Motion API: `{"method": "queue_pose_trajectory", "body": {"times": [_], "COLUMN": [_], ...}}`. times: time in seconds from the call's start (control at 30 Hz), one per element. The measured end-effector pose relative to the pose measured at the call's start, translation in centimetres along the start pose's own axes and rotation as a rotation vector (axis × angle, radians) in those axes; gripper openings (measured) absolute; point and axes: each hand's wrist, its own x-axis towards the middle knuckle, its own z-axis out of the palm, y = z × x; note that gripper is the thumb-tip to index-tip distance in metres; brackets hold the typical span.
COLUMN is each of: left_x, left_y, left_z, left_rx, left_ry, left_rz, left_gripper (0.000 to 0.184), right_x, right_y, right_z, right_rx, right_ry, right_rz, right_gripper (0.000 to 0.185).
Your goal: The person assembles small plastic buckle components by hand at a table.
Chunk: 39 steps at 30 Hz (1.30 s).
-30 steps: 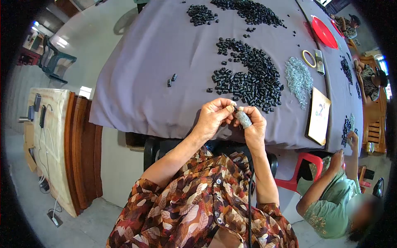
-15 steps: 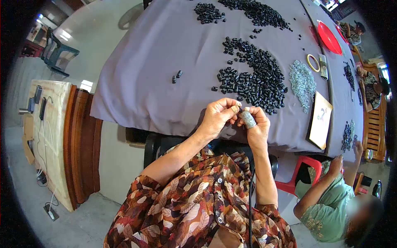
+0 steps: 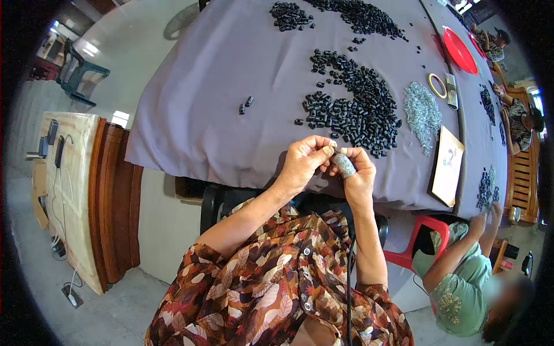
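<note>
From here I see my left hand [image 3: 304,163] pinching a tiny dark piece [image 3: 335,150]; I can't tell my right hand [image 3: 361,176]'s grip. Its speckled grey tubular finger wrap [image 3: 345,165] likely protects; glossy black cylinders [image 3: 359,112] lie just beyond.

on the surface [image 3: 196,109], two loose pieces [image 3: 246,105] are lying left of the central pile [image 3: 355,109]; the side pile [image 3: 422,118] is lying just right of it. behind the side pile, a ring [image 3: 437,85] is resting before a basin [image 3: 460,51]; a board [image 3: 447,167] is lying to its front right.
</note>
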Motion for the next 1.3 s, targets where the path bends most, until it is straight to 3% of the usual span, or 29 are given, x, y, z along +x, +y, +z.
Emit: {"method": "queue_pose_trajectory", "body": {"times": [0.2,0.43,0.9,1.0,1.17,1.3], "left_x": [0.0,-0.4,-0.8,-0.7,-0.3,-0.2], "left_y": [0.1,0.6,0.4,0.9,0.7,0.8], "left_z": [-0.2,-0.7,-0.5,-0.8,-1.7,-1.7], "left_rx": [0.004,-0.075,-0.040,-0.132,-0.198,-0.205], "left_ry": [-0.026,-0.078,-0.110,-0.168,-0.253,-0.228], "left_rz": [-0.014,-0.101,-0.040,-0.097,-0.131,-0.186], "left_gripper": [0.011,0.011,0.007,0.007,0.024,0.021], "right_x": [0.1,-0.2,-0.5,-0.9,-0.6,-0.2], "right_y": [-0.6,-1.0,0.5,0.0,-0.3,-0.2], "right_z": [0.2,0.6,0.3,1.1,1.0,1.0], "right_rx": [-0.035,-0.169,-0.420,-0.174,-0.218,-0.470], "right_ry": [-0.020,-0.064,-0.030,-0.032,-0.072,-0.096], "right_rz": [0.047,-0.030,-0.184,-0.121,-0.105,-0.296], "right_gripper": [0.005,0.007,0.014,0.015,0.024,0.017]}}
